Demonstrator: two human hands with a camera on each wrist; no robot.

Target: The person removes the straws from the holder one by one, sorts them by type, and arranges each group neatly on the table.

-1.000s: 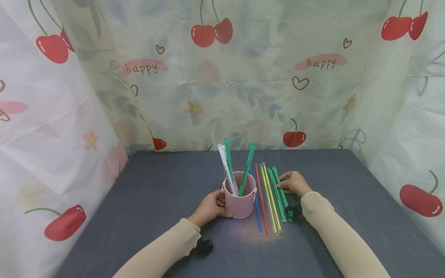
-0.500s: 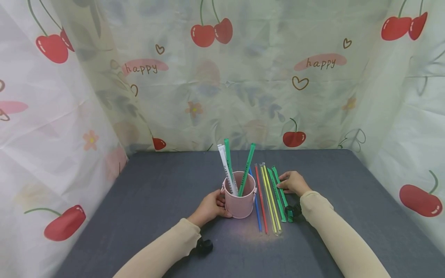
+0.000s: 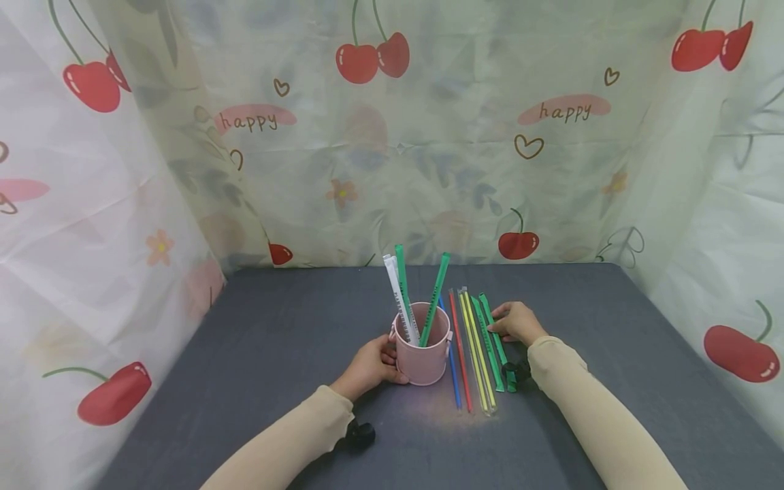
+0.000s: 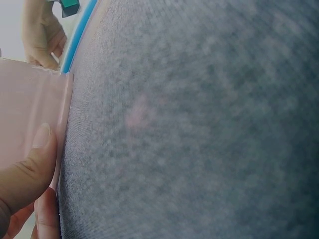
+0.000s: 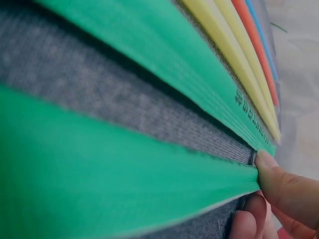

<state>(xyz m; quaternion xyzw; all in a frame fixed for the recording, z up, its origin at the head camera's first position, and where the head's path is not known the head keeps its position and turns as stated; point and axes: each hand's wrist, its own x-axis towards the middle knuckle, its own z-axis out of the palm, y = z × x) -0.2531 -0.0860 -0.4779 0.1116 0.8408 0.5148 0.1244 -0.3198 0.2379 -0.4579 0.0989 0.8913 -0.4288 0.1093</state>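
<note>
A pink bucket-shaped cup stands upright on the dark tabletop, with white and green paper-wrapped straws leaning inside. My left hand grips the cup's left side near its base; the thumb shows against its wall in the left wrist view. To the right of the cup lie a blue straw, a red straw, yellow straws and two green-wrapped straws. The outermost green-wrapped straw is pinched between thumb and fingers of my right hand, still lying on the table.
The dark tabletop ends at a cherry-print curtain behind it, with more curtain on both sides. Black wrist camera mounts sit under the cuffs. The loose straws lie side by side, close together.
</note>
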